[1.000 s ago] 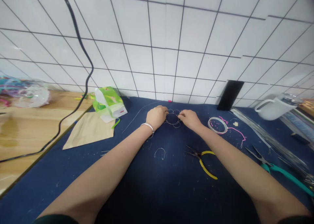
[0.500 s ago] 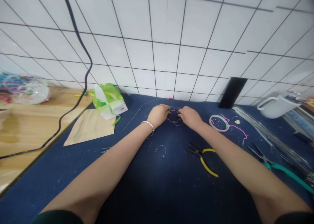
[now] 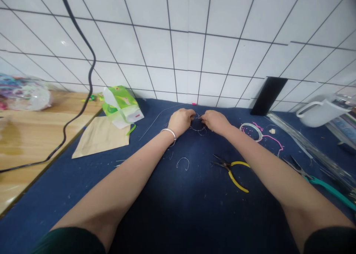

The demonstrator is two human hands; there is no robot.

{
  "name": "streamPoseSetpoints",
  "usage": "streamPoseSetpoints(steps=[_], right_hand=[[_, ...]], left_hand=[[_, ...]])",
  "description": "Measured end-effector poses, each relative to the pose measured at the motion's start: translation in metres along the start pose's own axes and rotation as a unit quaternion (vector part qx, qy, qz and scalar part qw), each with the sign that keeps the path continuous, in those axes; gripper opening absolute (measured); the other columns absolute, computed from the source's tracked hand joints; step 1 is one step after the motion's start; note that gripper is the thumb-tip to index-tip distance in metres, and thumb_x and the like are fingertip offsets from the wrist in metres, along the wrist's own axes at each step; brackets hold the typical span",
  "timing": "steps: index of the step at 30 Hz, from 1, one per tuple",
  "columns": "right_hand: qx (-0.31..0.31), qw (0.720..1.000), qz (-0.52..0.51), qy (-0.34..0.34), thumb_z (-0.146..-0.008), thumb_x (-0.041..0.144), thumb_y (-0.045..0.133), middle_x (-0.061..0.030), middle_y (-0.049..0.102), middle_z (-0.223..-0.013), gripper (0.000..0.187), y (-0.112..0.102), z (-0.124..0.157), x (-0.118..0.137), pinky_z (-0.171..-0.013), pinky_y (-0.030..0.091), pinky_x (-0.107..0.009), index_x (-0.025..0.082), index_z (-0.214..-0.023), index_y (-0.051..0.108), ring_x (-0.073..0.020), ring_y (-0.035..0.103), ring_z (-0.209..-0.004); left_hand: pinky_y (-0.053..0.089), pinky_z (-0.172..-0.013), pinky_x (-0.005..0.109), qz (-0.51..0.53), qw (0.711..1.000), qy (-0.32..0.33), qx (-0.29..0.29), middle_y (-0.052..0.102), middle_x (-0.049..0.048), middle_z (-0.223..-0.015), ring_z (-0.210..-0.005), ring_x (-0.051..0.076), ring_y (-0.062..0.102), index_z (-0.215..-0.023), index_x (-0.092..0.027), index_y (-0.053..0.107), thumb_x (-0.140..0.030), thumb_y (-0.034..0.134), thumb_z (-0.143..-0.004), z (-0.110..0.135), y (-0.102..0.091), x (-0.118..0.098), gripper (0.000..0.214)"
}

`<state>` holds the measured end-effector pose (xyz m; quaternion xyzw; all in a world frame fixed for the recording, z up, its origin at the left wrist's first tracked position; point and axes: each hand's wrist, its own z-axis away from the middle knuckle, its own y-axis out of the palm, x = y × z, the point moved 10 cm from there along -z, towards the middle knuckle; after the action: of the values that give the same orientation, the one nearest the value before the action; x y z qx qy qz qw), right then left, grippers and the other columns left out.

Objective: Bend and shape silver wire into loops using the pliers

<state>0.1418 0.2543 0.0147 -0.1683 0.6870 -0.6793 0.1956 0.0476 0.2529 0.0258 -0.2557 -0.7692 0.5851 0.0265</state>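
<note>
A small wire shape with several loops (image 3: 198,125) lies on the dark blue cloth (image 3: 178,205) near the tiled wall. My left hand (image 3: 181,121) pinches its left side, fingers closed, a silver bangle on that wrist. From the right, my right hand (image 3: 214,121) grips the other side, fingers also closed. The two hands nearly meet over the wire. A bent U-shaped wire piece (image 3: 183,162) lies loose nearer to me.
Yellow-handled pliers (image 3: 233,171) lie right of centre, teal-handled pliers (image 3: 319,181) further right. A tape roll (image 3: 251,130) with pink cord, a white jug (image 3: 319,112) and a black phone (image 3: 268,95) stand at the right. A green bag (image 3: 121,106), brown paper (image 3: 101,137) and black cable (image 3: 78,113) are left.
My hands have drawn closer together on the wire shape. The view has tilted slightly, so everything sits a little higher in the picture.
</note>
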Motion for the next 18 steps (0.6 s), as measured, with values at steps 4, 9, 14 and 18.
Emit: streamPoseSetpoints(steps=[4, 9, 14, 18], right_hand=[[0.016, 1.0, -0.001, -0.009, -0.086, 0.028, 0.046, -0.009, 0.059, -0.091, 0.023, 0.005, -0.005, -0.001, -0.068, 0.035, -0.028, 0.017, -0.095, 0.063, -0.0194, 0.054, -0.085], [0.022, 0.999, 0.001, -0.023, -0.086, 0.027, 0.044, -0.0101, 0.06, -0.09, 0.024, 0.006, -0.007, 0.0, -0.065, 0.034, -0.029, 0.016, -0.094, 0.063, -0.0205, 0.055, -0.082], [0.024, 0.999, -0.005, -0.037, -0.083, 0.027, 0.047, -0.0091, 0.061, -0.089, 0.022, 0.005, -0.013, 0.0, -0.065, 0.035, -0.03, 0.017, -0.093, 0.063, -0.0203, 0.055, -0.081], [0.027, 0.999, -0.013, -0.043, -0.081, 0.027, 0.047, -0.0071, 0.061, -0.087, 0.021, 0.006, -0.02, -0.002, -0.065, 0.035, -0.029, 0.017, -0.09, 0.063, -0.0192, 0.055, -0.081]], left_hand=[[0.04, -0.072, 0.029, -0.011, 1.0, 0.023, -0.003, 0.063, 0.0056, -0.085, -0.082, 0.02, 0.056, -0.099, -0.022, 0.062, -0.019, 0.05, -0.08, -0.003, 0.001, -0.002, 0.023], [0.039, -0.07, 0.027, -0.022, 0.999, 0.047, -0.003, 0.064, 0.0047, -0.084, -0.08, 0.018, 0.057, -0.097, -0.022, 0.062, -0.017, 0.048, -0.08, -0.005, 0.003, -0.005, 0.022], [0.038, -0.069, 0.027, -0.027, 0.998, 0.055, 0.004, 0.065, 0.0035, -0.089, -0.082, 0.018, 0.058, -0.099, -0.023, 0.06, -0.019, 0.049, -0.08, -0.005, 0.005, -0.004, 0.022], [0.037, -0.068, 0.028, -0.028, 0.998, 0.058, 0.01, 0.065, 0.0038, -0.091, -0.083, 0.019, 0.058, -0.099, -0.023, 0.059, -0.019, 0.047, -0.08, -0.008, 0.007, -0.003, 0.023]])
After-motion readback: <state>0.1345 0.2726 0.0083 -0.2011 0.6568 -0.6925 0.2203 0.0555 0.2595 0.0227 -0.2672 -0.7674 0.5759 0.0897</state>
